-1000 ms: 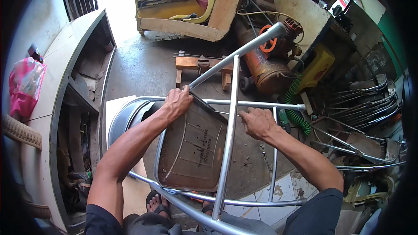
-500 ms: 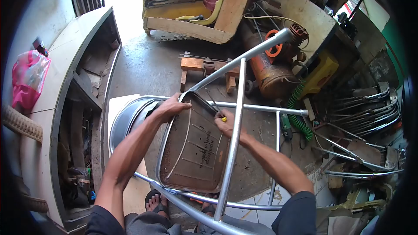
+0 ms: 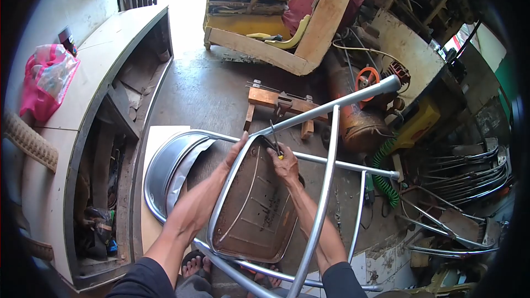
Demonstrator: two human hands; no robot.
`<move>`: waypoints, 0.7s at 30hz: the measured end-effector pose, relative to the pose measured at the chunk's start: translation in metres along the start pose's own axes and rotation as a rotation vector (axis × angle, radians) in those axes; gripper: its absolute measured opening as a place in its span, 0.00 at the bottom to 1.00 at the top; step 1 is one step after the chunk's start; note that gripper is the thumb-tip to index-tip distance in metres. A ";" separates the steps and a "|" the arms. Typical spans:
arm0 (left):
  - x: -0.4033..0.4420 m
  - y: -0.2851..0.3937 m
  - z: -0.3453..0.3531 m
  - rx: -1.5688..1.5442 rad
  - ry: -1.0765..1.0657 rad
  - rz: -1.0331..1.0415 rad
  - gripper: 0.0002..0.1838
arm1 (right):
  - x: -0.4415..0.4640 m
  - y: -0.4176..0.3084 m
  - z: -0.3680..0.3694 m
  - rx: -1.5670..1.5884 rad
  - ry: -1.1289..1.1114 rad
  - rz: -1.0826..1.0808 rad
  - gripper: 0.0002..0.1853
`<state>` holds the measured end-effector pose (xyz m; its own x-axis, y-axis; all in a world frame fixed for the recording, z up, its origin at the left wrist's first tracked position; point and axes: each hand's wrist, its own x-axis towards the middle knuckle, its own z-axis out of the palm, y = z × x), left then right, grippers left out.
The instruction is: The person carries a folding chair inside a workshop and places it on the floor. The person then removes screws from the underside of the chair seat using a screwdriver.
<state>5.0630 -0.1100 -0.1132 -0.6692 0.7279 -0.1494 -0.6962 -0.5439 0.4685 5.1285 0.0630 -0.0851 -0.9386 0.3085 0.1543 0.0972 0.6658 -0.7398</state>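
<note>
I've got my right hand (image 3: 285,166) closed on a yellow-ended tool (image 3: 281,157) at the seat pan (image 3: 254,204) against the chair frame (image 3: 326,171), so one skid could jab my left hand (image 3: 234,155), grip unclear.

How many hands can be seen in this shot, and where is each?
2. The left hand is against the rim of the rusty panel; the right hand holds a yellow-handled tool near its upper edge.
</note>
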 end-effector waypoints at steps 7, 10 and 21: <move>0.008 -0.006 0.002 -0.080 0.054 0.062 0.19 | 0.009 0.019 -0.004 -0.094 0.026 -0.188 0.12; 0.001 -0.001 0.014 -0.074 0.035 0.094 0.18 | 0.009 0.020 -0.010 -0.053 -0.009 -0.222 0.11; 0.012 0.000 -0.011 -0.023 -0.031 -0.024 0.25 | -0.042 -0.029 0.007 0.069 0.044 -0.337 0.15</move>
<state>5.0522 -0.1058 -0.1245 -0.6440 0.7534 -0.1331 -0.7181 -0.5352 0.4448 5.1624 0.0263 -0.0742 -0.8989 0.1087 0.4245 -0.2402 0.6881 -0.6847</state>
